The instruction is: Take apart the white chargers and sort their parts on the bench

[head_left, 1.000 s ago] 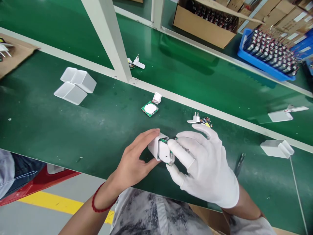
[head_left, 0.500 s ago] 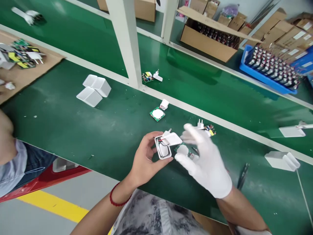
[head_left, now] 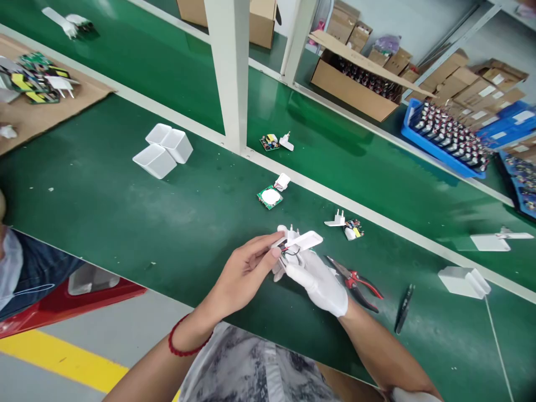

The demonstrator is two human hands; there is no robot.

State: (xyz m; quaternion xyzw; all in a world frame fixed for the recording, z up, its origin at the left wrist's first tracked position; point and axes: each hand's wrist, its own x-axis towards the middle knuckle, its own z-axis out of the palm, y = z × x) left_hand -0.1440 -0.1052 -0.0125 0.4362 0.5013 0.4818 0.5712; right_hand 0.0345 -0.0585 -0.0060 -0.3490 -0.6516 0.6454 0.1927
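Note:
A white plug charger, its plug lid (head_left: 309,240) tilted off the case and joined by thin red and black wires, is between my two hands. My bare left hand (head_left: 237,276) pinches the case from the left, thumb on the near side. My white-gloved right hand (head_left: 320,285) is closed around it from the right and behind, with its thumb in front. Fingers cover most of the case. Beyond the hands lie a green circuit board (head_left: 276,204) with a round white pad and a small circuit board (head_left: 354,229) beside a two-pin plug lid (head_left: 335,222).
Red-handled pliers (head_left: 355,279) and black tweezers (head_left: 404,309) lie right of my gloved hand. White cases (head_left: 154,162) stand at left; another white case (head_left: 458,281) is at right. A white post (head_left: 229,78) rises behind the bench. A blue tray (head_left: 448,156) holds several parts. Someone sits at far left.
My right hand has moved left from beside the charger and closed around it. My left hand has shifted its grip along the case. The pliers now show.

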